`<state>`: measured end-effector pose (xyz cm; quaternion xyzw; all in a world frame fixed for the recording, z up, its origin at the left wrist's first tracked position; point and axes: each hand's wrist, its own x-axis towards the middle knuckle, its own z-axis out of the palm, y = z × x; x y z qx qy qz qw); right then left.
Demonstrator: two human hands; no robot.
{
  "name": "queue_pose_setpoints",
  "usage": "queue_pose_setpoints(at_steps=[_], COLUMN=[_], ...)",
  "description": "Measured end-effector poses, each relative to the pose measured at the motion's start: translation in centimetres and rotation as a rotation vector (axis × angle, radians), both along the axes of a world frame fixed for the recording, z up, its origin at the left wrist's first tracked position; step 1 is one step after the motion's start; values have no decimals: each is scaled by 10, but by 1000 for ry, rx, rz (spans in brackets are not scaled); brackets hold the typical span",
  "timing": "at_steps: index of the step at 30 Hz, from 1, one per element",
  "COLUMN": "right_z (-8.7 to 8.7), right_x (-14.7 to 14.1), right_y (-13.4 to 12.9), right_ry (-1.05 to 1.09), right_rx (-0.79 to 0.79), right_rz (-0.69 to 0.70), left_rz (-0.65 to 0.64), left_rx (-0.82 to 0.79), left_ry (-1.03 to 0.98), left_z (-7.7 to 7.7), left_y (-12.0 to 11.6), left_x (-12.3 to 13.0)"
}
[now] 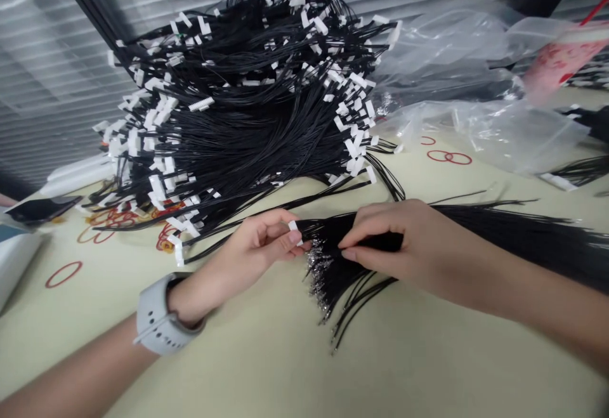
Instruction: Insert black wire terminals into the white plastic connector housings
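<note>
My left hand pinches a small white connector housing between thumb and fingers, with black wires running from it to the right. My right hand is closed in a pinch at the black wires, just right of the connector; how many strands are between its fingertips I cannot tell. Beneath both hands spreads a bundle of loose black wires. Their bare metal terminals fan out toward the left, close to my left fingertips. The bundle passes under my right hand and wrist toward the right edge.
A tall heap of black cables with white connectors stands behind my hands. Red rubber bands lie on the pale table. At the back right are clear plastic bags and a pink cup with a red straw. Blinds hang behind.
</note>
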<state>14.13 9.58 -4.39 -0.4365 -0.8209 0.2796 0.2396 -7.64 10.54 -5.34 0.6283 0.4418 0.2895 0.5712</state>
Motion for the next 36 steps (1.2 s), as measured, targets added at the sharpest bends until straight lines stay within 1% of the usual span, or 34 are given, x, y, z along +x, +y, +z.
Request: queue_pose_setpoints(at_steps=[3,6,9,16,19,26,36], right_z=[1,-1,-4,-6,-5,-6,-9], right_x=[-3,-5,-7,-13,-14,-12,-13], right_y=[-2,-2,-3,-8,-9,-5,-8], right_ry=[36,64,72,102,81,32,45], right_rx=[-40,-6,-2,28,44,95,172], right_rz=[-50,-119,-148,-158,-160,-134,-80], left_rz=[-39,-63,-70,-52,-49,-44,-90], left_rx=[47,50,40,32,28,-59,-35], left_ry=[26,39,45,61,63,57,64], left_z=[1,3,5,2,3,5,4], left_y=[-1,-2,-3,-4,-4,-4,-2], left_x=[0,2,4,4,3,2,0])
